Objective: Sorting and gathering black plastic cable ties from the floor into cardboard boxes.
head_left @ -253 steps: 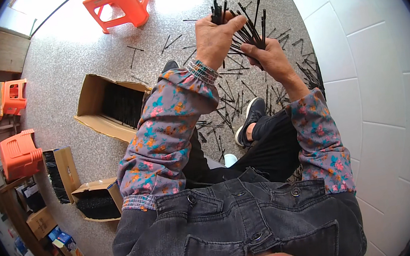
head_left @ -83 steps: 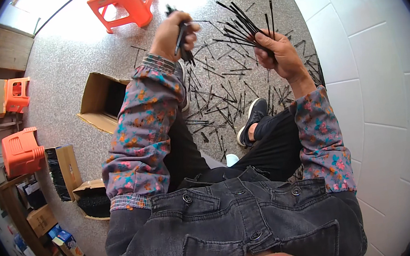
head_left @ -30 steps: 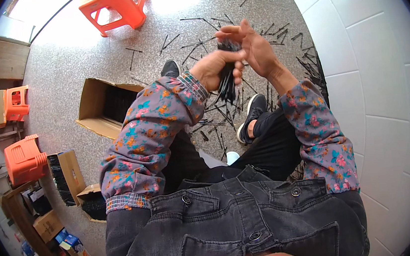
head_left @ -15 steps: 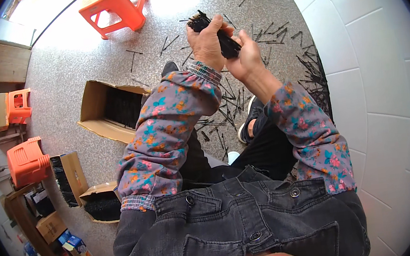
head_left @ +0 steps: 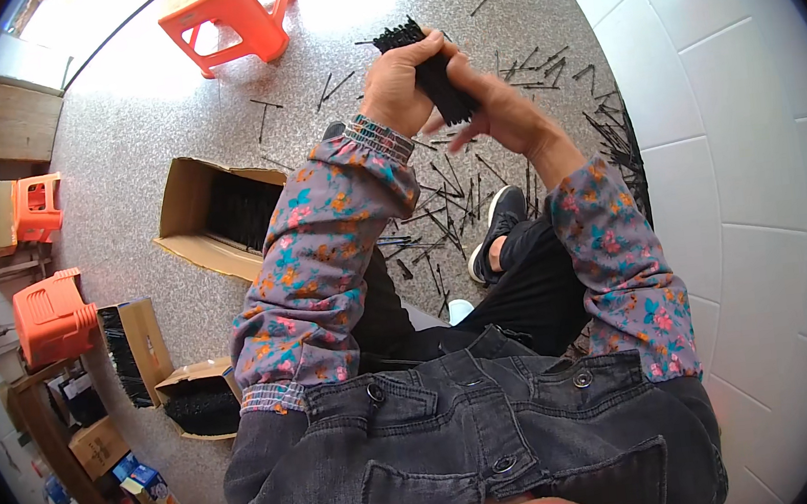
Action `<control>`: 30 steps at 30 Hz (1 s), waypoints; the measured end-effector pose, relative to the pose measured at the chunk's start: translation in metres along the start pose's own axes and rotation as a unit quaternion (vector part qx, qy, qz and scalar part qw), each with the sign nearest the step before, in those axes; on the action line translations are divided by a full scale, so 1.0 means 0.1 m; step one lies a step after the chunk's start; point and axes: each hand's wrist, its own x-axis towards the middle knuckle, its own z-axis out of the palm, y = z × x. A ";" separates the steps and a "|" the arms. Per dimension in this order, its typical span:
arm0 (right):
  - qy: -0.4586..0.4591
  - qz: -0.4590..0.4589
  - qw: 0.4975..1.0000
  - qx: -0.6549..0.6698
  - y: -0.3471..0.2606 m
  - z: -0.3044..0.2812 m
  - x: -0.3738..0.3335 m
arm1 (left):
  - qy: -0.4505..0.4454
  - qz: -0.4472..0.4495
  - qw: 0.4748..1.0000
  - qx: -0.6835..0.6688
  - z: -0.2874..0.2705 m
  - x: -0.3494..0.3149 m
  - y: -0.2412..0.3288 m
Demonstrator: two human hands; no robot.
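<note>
My left hand is closed around a thick bundle of thin black sticks, its thumb across the upper side. The bundle tilts, with uneven tips at the upper left end and a more even end at the lower right. My right hand is against the bundle's right side, fingers stretched out and slightly blurred around its lower end. Similar loose black sticks lie scattered on the floor below my hands. An open cardboard box with black sticks inside stands left of my left forearm, which hides part of it.
More black sticks are heaped along the white tiled wall. Two smaller boxes of black pieces stand at the lower left. An orange stool is at the back; other orange stools stand by the left side.
My right hand has loosened its hold and opened its fingers by the bundle's lower end. The bundle stands steeper, and its sticks look more evenly packed. My left hand has shifted slightly left.
</note>
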 end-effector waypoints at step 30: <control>-0.078 0.164 0.978 -0.104 0.09 0.13 -0.14 | 0.134 0.316 0.853 0.393 -0.41 -0.93 0.87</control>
